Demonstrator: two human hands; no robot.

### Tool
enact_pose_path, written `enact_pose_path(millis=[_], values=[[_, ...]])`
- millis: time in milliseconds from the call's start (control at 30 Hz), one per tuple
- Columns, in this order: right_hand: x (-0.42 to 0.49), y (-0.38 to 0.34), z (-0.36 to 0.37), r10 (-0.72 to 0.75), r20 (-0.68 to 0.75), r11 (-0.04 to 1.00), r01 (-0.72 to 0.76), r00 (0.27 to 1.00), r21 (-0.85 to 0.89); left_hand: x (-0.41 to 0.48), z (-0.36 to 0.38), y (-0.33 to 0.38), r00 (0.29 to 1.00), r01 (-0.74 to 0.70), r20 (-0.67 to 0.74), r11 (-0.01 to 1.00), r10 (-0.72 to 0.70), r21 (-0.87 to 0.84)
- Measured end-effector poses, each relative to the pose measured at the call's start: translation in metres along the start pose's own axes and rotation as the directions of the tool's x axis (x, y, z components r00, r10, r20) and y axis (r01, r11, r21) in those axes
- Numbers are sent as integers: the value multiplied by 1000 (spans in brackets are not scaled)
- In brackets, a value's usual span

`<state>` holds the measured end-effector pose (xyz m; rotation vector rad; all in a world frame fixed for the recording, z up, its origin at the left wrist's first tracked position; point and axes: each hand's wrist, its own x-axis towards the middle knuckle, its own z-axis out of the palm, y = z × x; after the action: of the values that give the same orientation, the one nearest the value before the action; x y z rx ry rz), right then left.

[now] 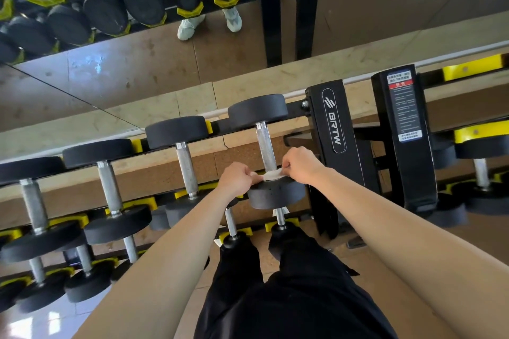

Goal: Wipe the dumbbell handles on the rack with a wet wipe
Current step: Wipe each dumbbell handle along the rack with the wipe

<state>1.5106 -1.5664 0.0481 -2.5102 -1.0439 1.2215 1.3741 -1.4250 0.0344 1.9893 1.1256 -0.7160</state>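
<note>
A white wet wipe (272, 174) is stretched between my two hands at the near end of a knurled steel dumbbell handle (265, 147). My left hand (238, 180) pinches the wipe's left end. On the other side, my right hand (301, 164) pinches the right end. The wipe lies against the handle just above the dumbbell's near black head (276, 195). That dumbbell is the rightmost on the top tier of the rack (334, 129).
Three more dumbbells with steel handles (187, 170) (109, 187) (34, 205) lie to the left on yellow cradles. Lower tiers hold smaller dumbbells (231, 224). A black upright with a warning label (403, 107) stands right. A wall mirror (137, 22) is behind.
</note>
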Motion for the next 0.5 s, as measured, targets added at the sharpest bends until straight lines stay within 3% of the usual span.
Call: enact_pose_path(millis=[100,300,433,500], values=[[1,-11,5,-65,10,996,64,998,61,3,-8,-11,993,-3,-121,993,17,120],[3,19,-4,48,-123,998,-43,991,44,-2,-2,11,974,-225,8,957,228,181],[3,3,5,-94,-114,994,99,989,44,1,-9,-4,964,-76,-246,991,101,108],[5,0,1,-85,-181,993,98,980,62,0,-10,-4,967,-106,-229,994,111,34]])
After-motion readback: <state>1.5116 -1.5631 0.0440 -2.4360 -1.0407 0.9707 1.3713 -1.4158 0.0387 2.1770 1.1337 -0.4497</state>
